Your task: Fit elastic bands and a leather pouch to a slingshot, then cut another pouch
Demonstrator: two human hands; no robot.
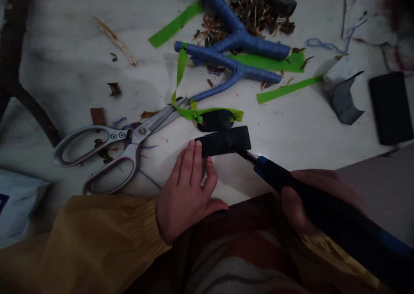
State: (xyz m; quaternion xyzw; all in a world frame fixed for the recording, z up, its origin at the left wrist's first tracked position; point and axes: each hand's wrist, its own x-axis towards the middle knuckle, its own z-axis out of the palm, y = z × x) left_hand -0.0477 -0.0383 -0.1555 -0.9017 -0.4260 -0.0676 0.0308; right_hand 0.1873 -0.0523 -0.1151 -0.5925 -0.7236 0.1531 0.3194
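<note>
Tool (325, 205): right hand (302, 216) wrapped round it, tip at the strip's right end. Strip (223, 142): black, on worktop (80, 82); probably light, bendy, slick; best held by its left end, where left hand (189, 190) presses, fingers extended.

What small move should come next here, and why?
Probably have the left hand steady the black strip more firmly: its fingertips are only at the strip's left end, while the right hand holds the tool with its tip near the right end, so the strip might shift.
</note>
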